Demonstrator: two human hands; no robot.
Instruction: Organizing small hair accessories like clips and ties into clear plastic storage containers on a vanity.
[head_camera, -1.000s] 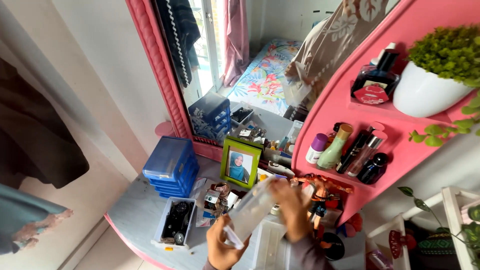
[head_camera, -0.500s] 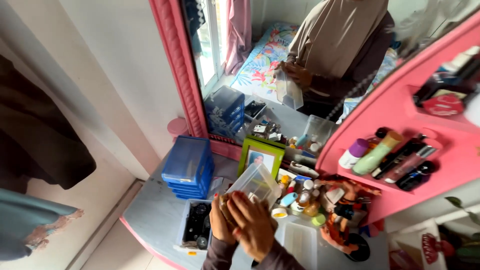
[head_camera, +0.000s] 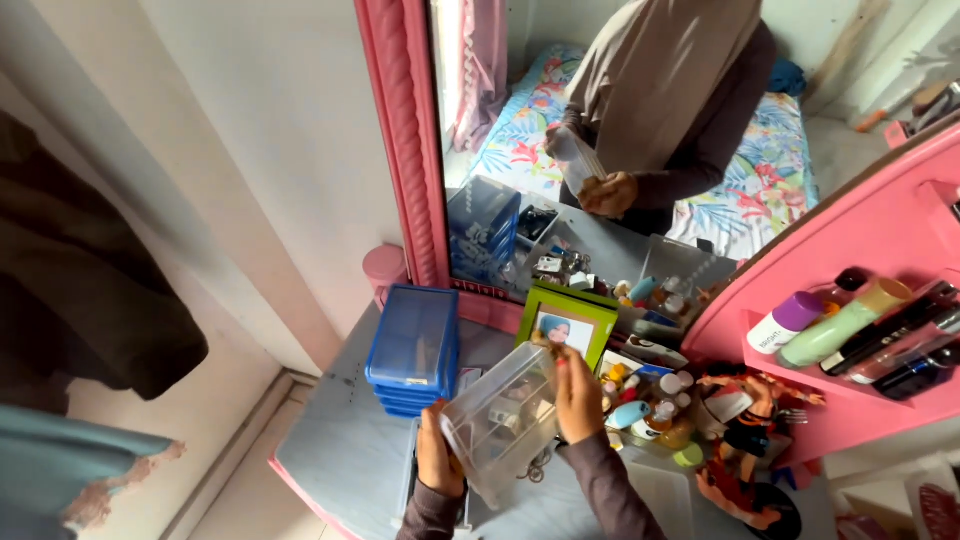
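We are seeing a clear plastic box (head_camera: 503, 422), a blue drawer unit (head_camera: 414, 347) at left, a green photo frame (head_camera: 566, 322), a pink mirror frame (head_camera: 405, 140), and far floral bedding (head_camera: 770, 170).

Soft daylight fills the room, strongest at the window reflected in the mirror (head_camera: 600, 150), where the glass is nearly washed out. The wall at left falls into gentle shade. No harsh shadows or glare. Straight edges lean and bow toward the frame's borders. Slight motion softness blurs the small bottles (head_camera: 640, 400).
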